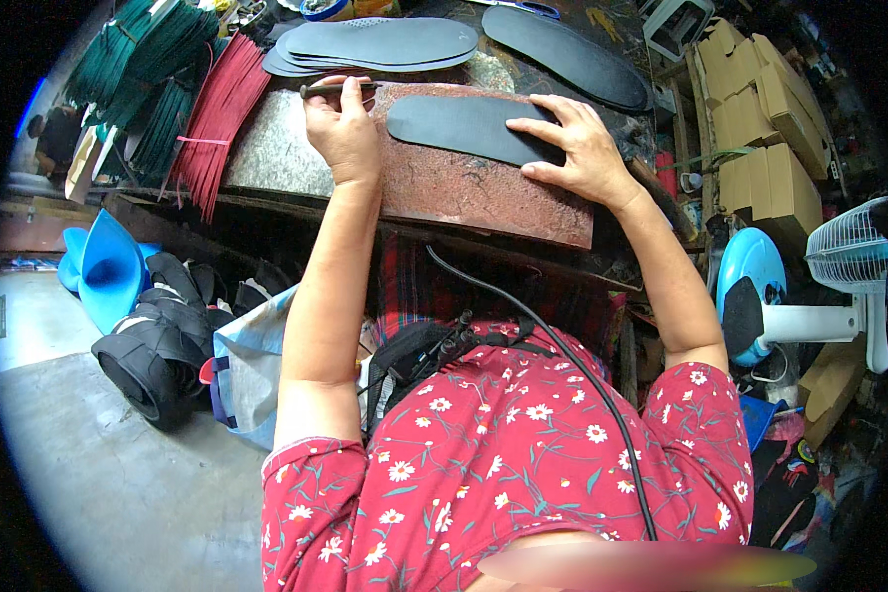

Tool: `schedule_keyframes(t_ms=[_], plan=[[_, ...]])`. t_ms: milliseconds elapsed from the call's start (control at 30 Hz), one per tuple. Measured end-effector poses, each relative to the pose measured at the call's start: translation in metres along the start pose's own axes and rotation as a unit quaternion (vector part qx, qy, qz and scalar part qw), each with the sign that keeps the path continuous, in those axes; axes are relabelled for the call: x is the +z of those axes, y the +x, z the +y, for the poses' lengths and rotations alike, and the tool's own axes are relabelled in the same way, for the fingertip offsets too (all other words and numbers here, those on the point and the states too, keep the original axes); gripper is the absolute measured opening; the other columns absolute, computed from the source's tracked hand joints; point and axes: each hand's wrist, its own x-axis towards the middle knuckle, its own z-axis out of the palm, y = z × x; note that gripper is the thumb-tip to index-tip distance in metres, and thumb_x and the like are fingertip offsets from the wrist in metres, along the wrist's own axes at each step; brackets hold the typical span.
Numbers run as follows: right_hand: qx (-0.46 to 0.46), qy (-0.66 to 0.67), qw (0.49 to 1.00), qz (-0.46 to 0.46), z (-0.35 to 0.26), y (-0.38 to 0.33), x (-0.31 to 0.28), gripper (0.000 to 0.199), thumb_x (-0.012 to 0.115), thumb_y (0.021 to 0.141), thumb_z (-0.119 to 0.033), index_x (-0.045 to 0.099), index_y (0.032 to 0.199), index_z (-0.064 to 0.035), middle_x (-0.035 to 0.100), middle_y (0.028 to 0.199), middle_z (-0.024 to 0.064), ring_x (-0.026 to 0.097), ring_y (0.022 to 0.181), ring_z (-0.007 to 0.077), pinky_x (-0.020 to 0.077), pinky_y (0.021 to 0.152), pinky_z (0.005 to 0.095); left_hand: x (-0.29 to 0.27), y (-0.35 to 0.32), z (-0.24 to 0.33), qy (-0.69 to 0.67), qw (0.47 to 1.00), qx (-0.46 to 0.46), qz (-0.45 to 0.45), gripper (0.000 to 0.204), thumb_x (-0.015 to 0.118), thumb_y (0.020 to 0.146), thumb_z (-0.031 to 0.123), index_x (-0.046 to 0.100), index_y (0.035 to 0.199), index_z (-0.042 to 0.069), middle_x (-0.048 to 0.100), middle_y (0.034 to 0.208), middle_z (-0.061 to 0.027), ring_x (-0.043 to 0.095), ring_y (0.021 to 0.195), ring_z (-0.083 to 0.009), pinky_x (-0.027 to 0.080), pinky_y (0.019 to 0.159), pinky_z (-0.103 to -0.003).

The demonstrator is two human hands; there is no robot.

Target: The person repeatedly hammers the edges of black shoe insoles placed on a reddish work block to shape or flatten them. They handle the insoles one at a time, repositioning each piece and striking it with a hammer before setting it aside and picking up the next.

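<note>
Okay, looking at a black sole (459, 128) flat on the reddish slab (523, 209), long axis roughly left to right. Got the right hand (590, 160) touching its right end, fingers spread, and a dark-handled tool (320, 91) pinched in the left hand (342, 136), just off the left end.

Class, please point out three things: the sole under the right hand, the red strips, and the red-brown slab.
Sole (454, 124): head view, middle of its dark upper face.
Red strips (229, 99): head view, middle of the bundle.
Slab (479, 193): head view, bare top surface.
</note>
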Motion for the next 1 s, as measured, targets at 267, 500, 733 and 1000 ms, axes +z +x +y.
schedule_keyframes(t_ms=[267, 500, 733, 1000], plan=[[0.052, -0.031, 0.998, 0.013, -0.025, -0.019, -0.002, 0.053, 0.069, 0.079, -0.05, 0.065, 0.126, -0.026, 0.051, 0.138, 0.0171, 0.046, 0.128, 0.0383, 0.0324, 0.109, 0.047, -0.007, 0.001, -0.007, 0.043, 0.998, 0.031, -0.036, 0.009, 0.061, 0.092, 0.006, 0.056, 0.099, 0.001, 0.068, 0.088, -0.0089, 0.066, 0.078, -0.0153, 0.054, 0.072, -0.027], [0.048, -0.01, 0.999, 0.022, -0.019, -0.014, 0.002, 0.05, 0.069, 0.08, -0.05, 0.067, 0.124, -0.0252, 0.053, 0.135, 0.0171, 0.05, 0.123, 0.0359, 0.0356, 0.106, 0.0456, -0.003, -0.003, -0.007, 0.17, 0.978, 0.104, -0.056, 0.011, 0.064, 0.092, 0.009, 0.058, 0.099, 0.002, 0.069, 0.088, -0.0084, 0.067, 0.077, -0.0158, 0.056, 0.07, -0.029], [0.054, -0.046, 0.997, 0.018, -0.025, -0.021, 0.001, 0.05, 0.067, 0.082, -0.05, 0.065, 0.125, -0.0257, 0.051, 0.139, 0.0187, 0.046, 0.129, 0.039, 0.031, 0.109, 0.0488, 0.005, -0.011, 0.006, 0.224, 0.953, 0.178, -0.097, 0.013, 0.066, 0.091, 0.01, 0.06, 0.099, 0.001, 0.068, 0.087, -0.0074, 0.067, 0.076, -0.0138, 0.056, 0.068, -0.027], [0.074, -0.072, 0.994, 0.017, -0.037, -0.026, 0.004, 0.049, 0.065, 0.085, -0.048, 0.062, 0.129, -0.027, 0.05, 0.14, 0.0189, 0.043, 0.131, 0.041, 0.029, 0.111, 0.0517, 0.044, -0.017, -0.011, 0.093, 0.975, -0.014, -0.203, 0.014, 0.069, 0.087, 0.011, 0.063, 0.094, 0.0, 0.069, 0.079, -0.0079, 0.067, 0.072, -0.014, 0.055, 0.064, -0.028]])
